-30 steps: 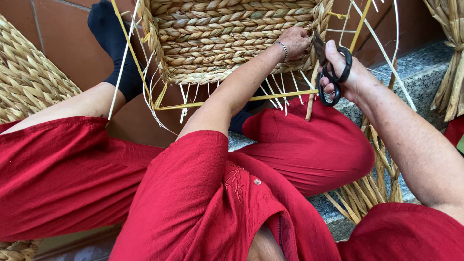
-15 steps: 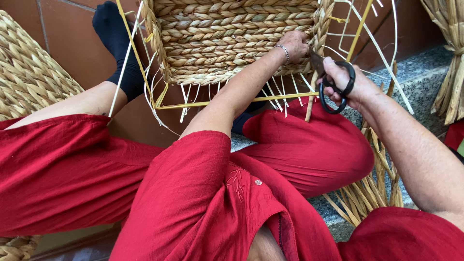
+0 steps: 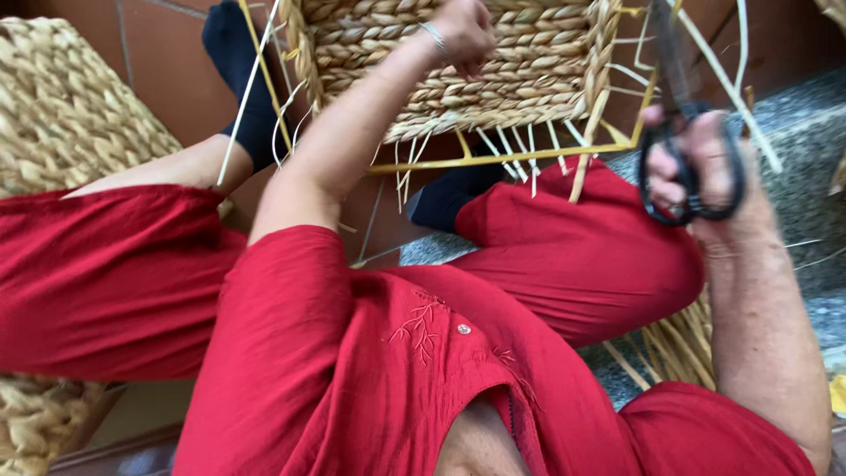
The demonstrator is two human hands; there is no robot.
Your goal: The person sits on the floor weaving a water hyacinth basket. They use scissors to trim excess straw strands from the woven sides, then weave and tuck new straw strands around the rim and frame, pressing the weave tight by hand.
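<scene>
A woven straw basket [image 3: 493,62] on a yellow wire frame [image 3: 502,159] stands between my knees, with loose pale strands hanging from its lower edge. My left hand [image 3: 463,35] rests against the basket's woven side near the top, fingers curled on the weave, a thin bracelet on the wrist. My right hand [image 3: 705,176] is off to the right of the basket and holds black scissors [image 3: 683,150] by the handles, blades pointing up and away from the weave.
Another woven basket [image 3: 70,115] lies at the left. A bundle of dry straw [image 3: 679,344] rests on the grey stone step [image 3: 793,132] by my right leg. Red trousers and black socks fill the middle; the floor is red tile.
My right hand has drawn the scissors away from the basket's corner, to the right. My left hand has slid up the woven side. The view has moved closer.
</scene>
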